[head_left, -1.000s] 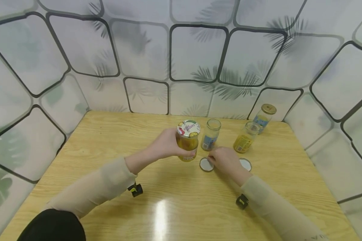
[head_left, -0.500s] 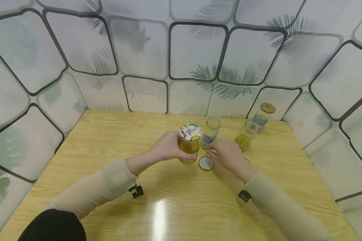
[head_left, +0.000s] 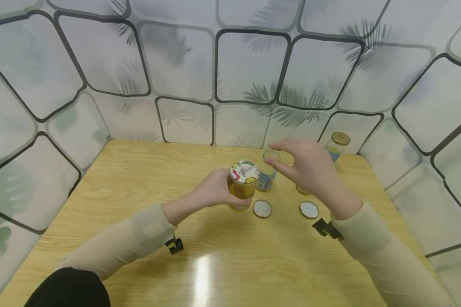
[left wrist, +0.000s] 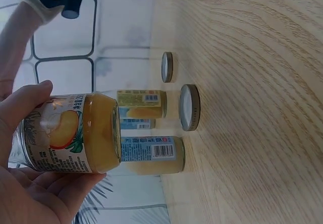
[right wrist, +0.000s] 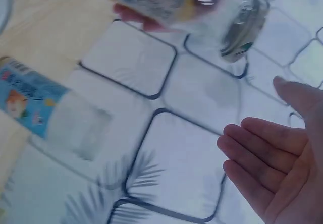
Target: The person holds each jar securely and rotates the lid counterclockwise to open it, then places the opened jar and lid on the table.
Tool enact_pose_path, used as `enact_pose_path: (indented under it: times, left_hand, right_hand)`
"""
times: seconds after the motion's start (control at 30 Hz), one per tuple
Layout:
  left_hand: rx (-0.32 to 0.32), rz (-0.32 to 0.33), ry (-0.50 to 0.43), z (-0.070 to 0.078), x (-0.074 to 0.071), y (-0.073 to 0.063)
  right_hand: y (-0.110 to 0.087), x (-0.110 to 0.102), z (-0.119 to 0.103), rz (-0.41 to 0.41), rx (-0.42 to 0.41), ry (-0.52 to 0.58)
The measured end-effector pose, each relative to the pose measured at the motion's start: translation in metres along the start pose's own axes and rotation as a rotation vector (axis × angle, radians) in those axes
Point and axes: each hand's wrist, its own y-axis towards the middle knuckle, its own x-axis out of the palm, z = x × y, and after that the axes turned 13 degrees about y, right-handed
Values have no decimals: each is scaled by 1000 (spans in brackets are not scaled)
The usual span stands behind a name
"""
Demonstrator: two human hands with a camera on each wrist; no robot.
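A patterned wall (head_left: 249, 68) rises behind the pale wooden surface (head_left: 157, 170). Above that surface, the left hand (head_left: 217, 187) has its grip wrapped round a capped jar (head_left: 241, 187); the right hand (head_left: 311, 164) is in the air near an open jar (head_left: 266, 177), its grip released and holding nothing. Farther right stand a gold-topped jar (head_left: 336, 149) and a yellow-labelled jar (left wrist: 139, 99) (mostly behind the right hand in the head view). Smallest are a left lid (head_left: 262, 209) and a right lid (head_left: 309, 209), lying flat, pale undersides up.
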Motion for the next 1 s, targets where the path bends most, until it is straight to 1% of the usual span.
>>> enact_pose_path:
  times: [0.13,0.23,0.3,0.4,0.5,0.6,0.83,1.0]
  left_hand:
    - [14,2,13,-1,1,0]
    - [34,11,26,-2,1,1]
    - [52,13,33,-3,1,1]
    - [68,10,31,-3,2,2]
    - [72,7,22,-4,3,2]
    - [76,7,6,-4,4,2]
    - [82,3,-7,-3,4,2]
    - [84,-8,-6,-4,4,2]
  right_hand:
    - [4,-3,-17,0,-96,76]
    - [4,4,-27,-23,-167,100]
    - [4,10,-32,-42,-182,97]
    - [2,20,-35,-72,-164,86]
    - [1,27,-36,-99,-135,97]
    - [1,32,-36,-114,-107,141]
    - [0,38,-31,-109,-68,224]
    - [1,39,-24,-134,-28,349]
